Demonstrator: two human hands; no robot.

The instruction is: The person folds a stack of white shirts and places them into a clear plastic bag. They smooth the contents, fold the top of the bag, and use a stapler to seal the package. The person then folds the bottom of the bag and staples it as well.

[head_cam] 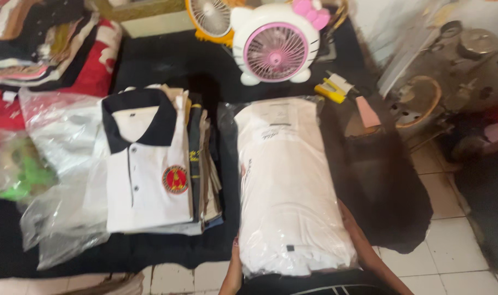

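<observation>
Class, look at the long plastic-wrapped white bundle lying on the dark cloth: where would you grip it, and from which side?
Grip the plastic-wrapped bundle along its two long edges near the close end, one hand per side, coming from below. It lies lengthwise, bulky and slick, and the left hand and right hand already flank it there.

I read this as a small home garment workshop or clothing stockroom; folded polo shirts (150,164) stacked on a black cloth (167,60) over a tiled floor (451,240); a plastic-wrapped bundle of white garments (290,186); loose clear bags (57,164); piled fabrics (47,43) at the back; two small fans (276,43); a sewing machine (451,71) on the right
</observation>
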